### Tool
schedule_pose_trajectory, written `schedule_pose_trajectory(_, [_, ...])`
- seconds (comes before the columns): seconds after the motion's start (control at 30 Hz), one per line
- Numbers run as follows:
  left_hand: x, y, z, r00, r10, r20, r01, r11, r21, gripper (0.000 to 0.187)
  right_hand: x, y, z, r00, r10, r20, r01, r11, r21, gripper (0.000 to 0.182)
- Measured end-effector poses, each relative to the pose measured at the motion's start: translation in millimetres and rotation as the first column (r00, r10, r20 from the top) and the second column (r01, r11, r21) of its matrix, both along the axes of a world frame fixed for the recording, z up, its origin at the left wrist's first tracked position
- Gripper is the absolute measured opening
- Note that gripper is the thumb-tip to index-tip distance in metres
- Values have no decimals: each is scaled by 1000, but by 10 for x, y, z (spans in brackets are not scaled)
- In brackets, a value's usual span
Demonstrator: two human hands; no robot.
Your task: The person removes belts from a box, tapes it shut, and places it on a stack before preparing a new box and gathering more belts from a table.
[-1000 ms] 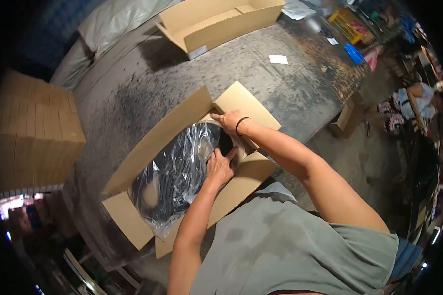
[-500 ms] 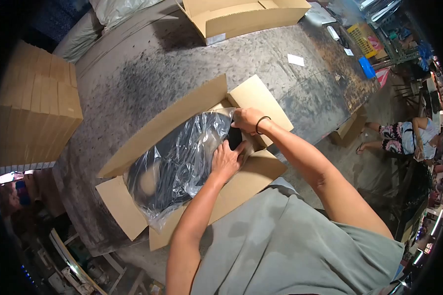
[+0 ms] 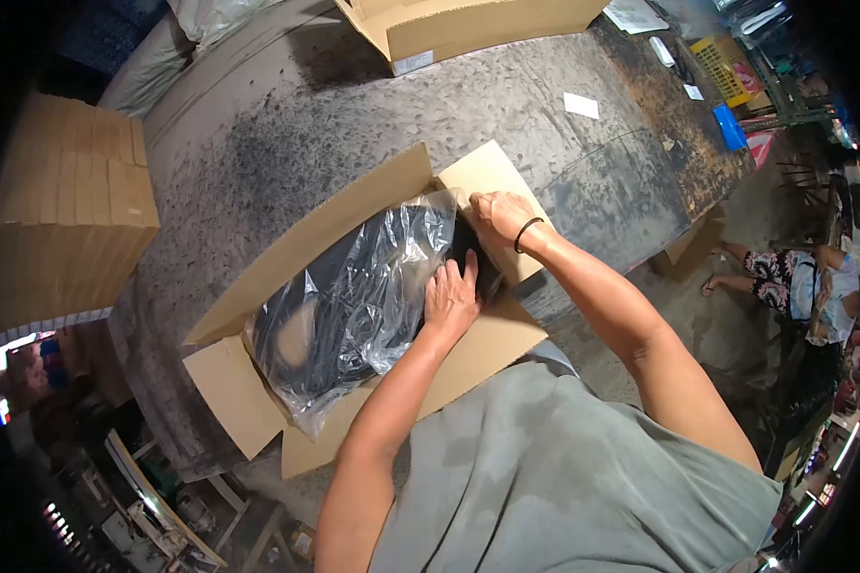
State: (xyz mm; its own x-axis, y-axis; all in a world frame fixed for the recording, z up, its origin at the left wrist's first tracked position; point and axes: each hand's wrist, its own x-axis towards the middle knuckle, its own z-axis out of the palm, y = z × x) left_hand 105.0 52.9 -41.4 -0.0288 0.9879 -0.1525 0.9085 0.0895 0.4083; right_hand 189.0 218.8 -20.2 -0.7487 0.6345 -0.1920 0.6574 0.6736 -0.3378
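An open cardboard box (image 3: pixel 291 250) sits at the near edge of the table with its flaps spread. Inside lies a clear plastic bag (image 3: pixel 368 286) around dark, black contents that I cannot name. My left hand (image 3: pixel 452 298) rests on the bag's right part, its fingers stretched out and slightly spread. At the box's right end, beside the raised end flap (image 3: pixel 495 174), my right hand (image 3: pixel 504 218) is closed with curled fingers. Whatever its fingertips hold, perhaps bag or flap edge, is hidden. A dark band circles the right wrist.
Another open box (image 3: pixel 487 38) stands at the table's far side. Stacked flat cartons (image 3: pixel 76 191) rise on the left. A white paper (image 3: pixel 581 105) and a blue object (image 3: pixel 730 127) lie to the right. A person (image 3: pixel 798 282) is beyond the table, at far right.
My right hand has shifted right, away from the bag's upper edge toward the end flap. My left hand has moved slightly right, its fingers straighter. The camera view has shifted a little.
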Motion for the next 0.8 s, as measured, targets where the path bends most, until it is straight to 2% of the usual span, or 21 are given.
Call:
schedule_pose_trajectory(0.03, [28,17,11,999,14,-41,-18,996,-88,75,49,6,-44,995,-10,-97,10,1000,7,9])
schedule_pose_trajectory(0.07, [38,-5,20,998,24,-55,-29,995,-99,75,61,-17,-74,981,-16,-194,18,1000,5,9])
schedule_pose_trajectory(0.1, [41,-15,34,997,22,-75,-27,997,-74,74,55,-42,-39,978,-5,-210,5,1000,-4,9])
schedule_pose_trajectory(0.17, [-1,14,116,993,33,-112,-39,998,-49,74,61,-72,137,931,-79,-357,59,996,-66,10])
schedule_pose_trajectory(0.2, [-40,37,220,997,45,-54,-44,999,32,71,91,-72,175,931,-81,-357,26,987,-157,7])
schedule_pose_trajectory(0.23, [-78,58,273,999,49,4,-49,993,110,69,96,-73,225,928,-78,-365,17,986,-166,7])
schedule_pose_trajectory(0.27, [-129,119,233,997,69,27,-72,992,104,66,108,-97,267,917,-101,-387,-10,962,-275,7])
schedule_pose_trajectory(0.3, [-155,175,221,994,68,-82,-56,989,135,70,119,-127,280,905,-128,-405,-39,925,-379,7])
schedule_pose_trajectory(0.37, [-251,283,83,985,18,-174,-10,999,44,78,133,-182,274,887,-187,-423,-2,913,-407,9])
schedule_pose_trajectory(0.4, [-252,342,101,988,46,-148,-56,996,-70,84,159,-206,283,848,-197,-492,-29,910,-414,10])
schedule_pose_trajectory(0.43, [-251,400,120,988,44,-150,-55,996,-68,84,191,-205,283,804,-208,-557,-55,907,-417,10])
schedule_pose_trajectory(0.5, [-224,418,144,985,52,-168,-74,989,-131,84,289,-237,252,811,-219,-542,-54,895,-443,11])
schedule_pose_trajectory(0.53, [-215,457,197,982,53,-180,-80,985,-150,84,338,-250,256,845,-192,-500,-70,886,-458,11])
schedule_pose_trajectory(0.57, [-204,479,267,982,57,-181,-96,973,-210,76,355,-247,282,871,-153,-467,-95,880,-466,11])
schedule_pose_trajectory(0.63, [-291,424,292,997,81,-17,-83,981,-174,69,374,-247,366,880,-61,-471,-165,890,-424,11])
schedule_pose_trajectory(0.67, [-358,283,237,992,76,105,-80,996,33,59,396,-263,325,880,2,-474,-231,876,-424,12])
schedule_pose_trajectory(0.7, [-467,107,373,991,90,101,-92,995,25,59,415,-305,267,879,59,-474,-288,856,-429,16])
schedule_pose_trajectory(0.77, [-737,-288,779,979,165,121,-191,949,251,57,350,-340,229,871,121,-476,-333,859,-390,20])
schedule_pose_trajectory(0.8, [-815,-494,843,932,355,71,-362,920,153,58,289,-349,317,906,212,-367,-355,851,-387,23])
